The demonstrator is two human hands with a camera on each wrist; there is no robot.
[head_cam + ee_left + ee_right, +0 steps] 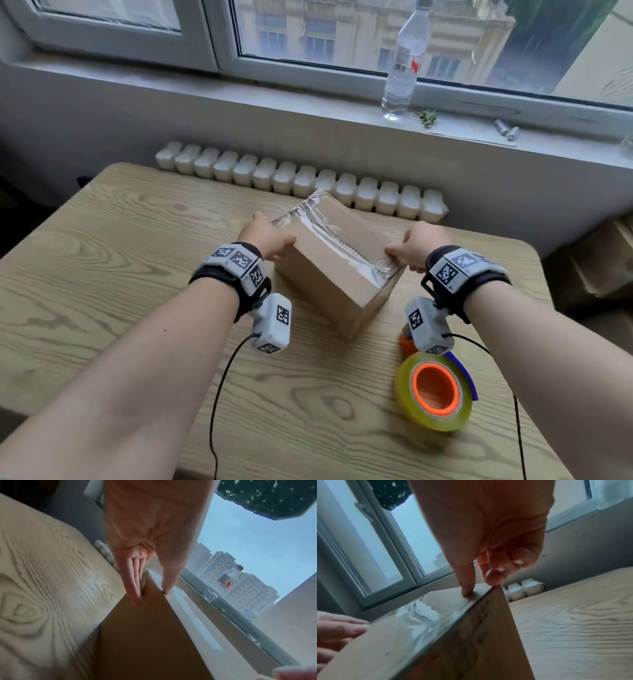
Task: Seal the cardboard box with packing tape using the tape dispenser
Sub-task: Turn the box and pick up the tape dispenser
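Head view: both hands' grip clamped on taped box (337, 263), tape dispenser (434, 390) nearby right, bottle (404, 65) on sill

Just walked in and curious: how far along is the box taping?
Done: a strip of clear tape already runs along the top of the brown cardboard box. In hand: the left hand and right hand hold its opposite ends; the orange-cored tape dispenser lies aside on the wooden table. Left: possibly other seams, unseen.
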